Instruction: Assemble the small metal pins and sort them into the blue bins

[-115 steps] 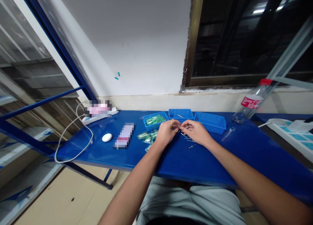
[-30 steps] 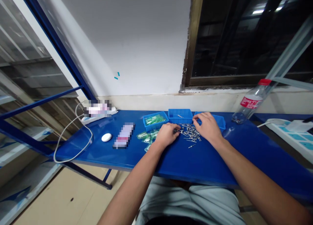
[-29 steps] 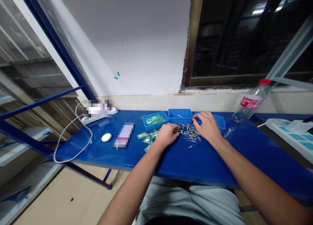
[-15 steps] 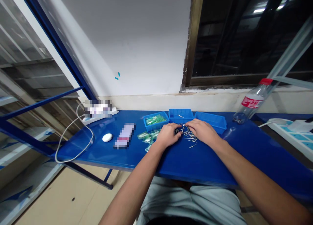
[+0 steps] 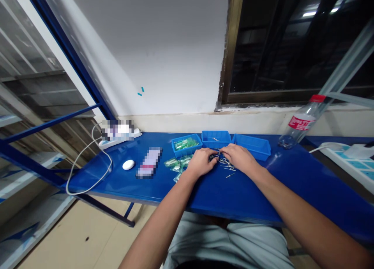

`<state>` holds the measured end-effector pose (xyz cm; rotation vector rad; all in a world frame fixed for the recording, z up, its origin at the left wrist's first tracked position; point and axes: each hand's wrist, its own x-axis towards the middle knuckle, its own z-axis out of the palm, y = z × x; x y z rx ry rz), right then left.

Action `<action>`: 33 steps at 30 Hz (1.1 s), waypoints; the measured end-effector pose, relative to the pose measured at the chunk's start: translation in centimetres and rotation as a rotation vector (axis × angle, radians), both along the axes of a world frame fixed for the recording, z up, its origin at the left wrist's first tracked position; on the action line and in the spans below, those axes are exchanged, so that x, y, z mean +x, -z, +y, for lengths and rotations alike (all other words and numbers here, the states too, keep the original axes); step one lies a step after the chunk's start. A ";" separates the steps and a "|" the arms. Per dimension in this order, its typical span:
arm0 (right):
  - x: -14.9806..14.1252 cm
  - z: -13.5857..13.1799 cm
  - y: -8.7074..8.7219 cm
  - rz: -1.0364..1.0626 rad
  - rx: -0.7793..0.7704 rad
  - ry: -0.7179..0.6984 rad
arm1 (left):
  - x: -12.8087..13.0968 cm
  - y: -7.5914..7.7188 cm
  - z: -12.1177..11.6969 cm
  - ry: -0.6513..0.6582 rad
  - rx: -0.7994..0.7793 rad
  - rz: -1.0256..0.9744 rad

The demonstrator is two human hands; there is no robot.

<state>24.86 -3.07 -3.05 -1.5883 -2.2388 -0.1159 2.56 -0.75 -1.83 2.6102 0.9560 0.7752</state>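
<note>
My left hand point(image 5: 203, 162) is curled around several blind rivets, some of their metal shanks showing between thumb and fingers. Close beside it, my right hand point(image 5: 238, 156) reaches over a loose pile of blind rivets point(image 5: 226, 164). Its fingers are bent together at the pile's edge, and what the fingertips grip is hidden. One rivet lies apart at the near side of the pile. Green-and-clear small packets point(image 5: 178, 164) rest on the table left of my left hand. Behind the hands, a blue bin point(image 5: 216, 136) has a few rivets in it.
Another blue bin point(image 5: 187, 150) on the left contains green packets, and a third blue bin point(image 5: 257, 150) stands at the right. On the blue table point(image 5: 117, 183) are a blurred phone-like item point(image 5: 149, 164), a white oval object point(image 5: 128, 165), a cable and a red-capped bottle point(image 5: 302, 121).
My right hand has shifted slightly left, its fingertips nearer to my left hand over the rivets. My left hand stays almost in the same place.
</note>
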 end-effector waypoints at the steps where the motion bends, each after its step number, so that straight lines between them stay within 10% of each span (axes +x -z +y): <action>1: -0.1 0.0 0.0 -0.007 -0.001 0.004 | 0.0 0.0 0.0 -0.001 0.000 0.001; 23: -1.1 0.0 -0.4 -0.040 0.032 -0.014 | 0.1 -0.3 0.0 -0.011 0.005 0.004; 33: -1.4 -0.7 -0.8 0.369 0.166 -0.084 | 0.2 -0.5 -0.1 -0.056 -0.001 -0.076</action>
